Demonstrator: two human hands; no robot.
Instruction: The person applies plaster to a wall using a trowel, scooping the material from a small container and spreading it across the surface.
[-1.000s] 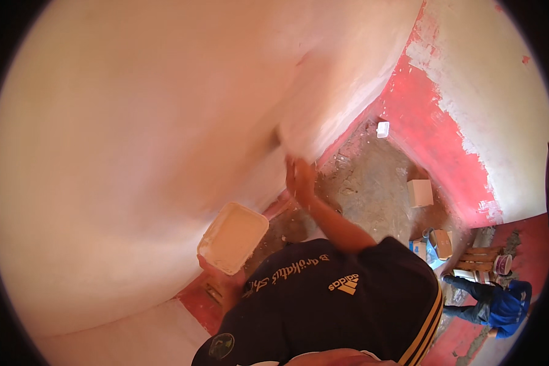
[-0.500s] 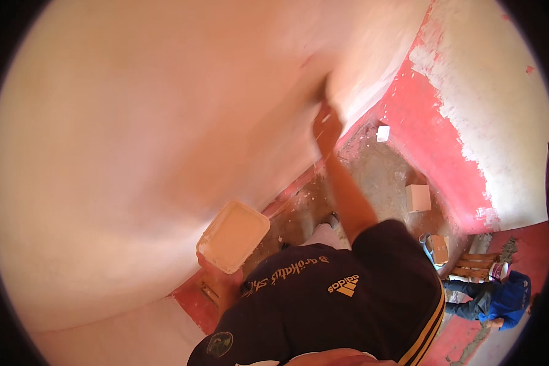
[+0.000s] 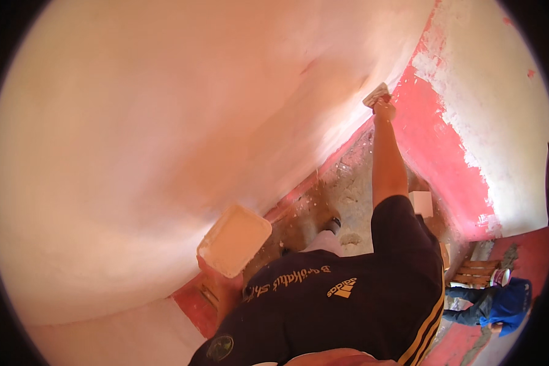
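Upside down in the view, a line of gold lettering (image 3: 290, 279) crosses the chest of the dark shirt (image 3: 323, 311), and a gold mark (image 3: 341, 288) of slanted bars with a small word sits nearer the shirt's striped edge. A round badge (image 3: 219, 348) at the shirt's lower left is too small to read, as is the coloured print on the bucket (image 3: 501, 277) beyond that striped edge.

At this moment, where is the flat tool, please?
In the head view, the flat tool is at upper right, in the right hand, just left of the red wall patch.
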